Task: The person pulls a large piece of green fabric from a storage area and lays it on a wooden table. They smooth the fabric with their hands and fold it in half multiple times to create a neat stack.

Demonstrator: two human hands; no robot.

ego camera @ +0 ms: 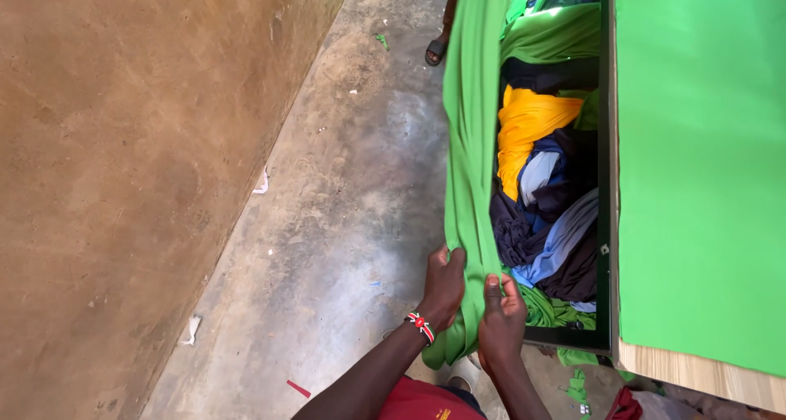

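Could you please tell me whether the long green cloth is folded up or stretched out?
Stretched out: the green cloth runs taut from both hands.

Concrete floor [344, 182], paper scraps [261, 182], sandal [435, 52]

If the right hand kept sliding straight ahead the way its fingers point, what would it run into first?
The right hand points up along the green cloth it grips. Just beyond its fingers lies the pile of clothes under the table, probably the dark and blue pieces first, though depth is hard to judge.
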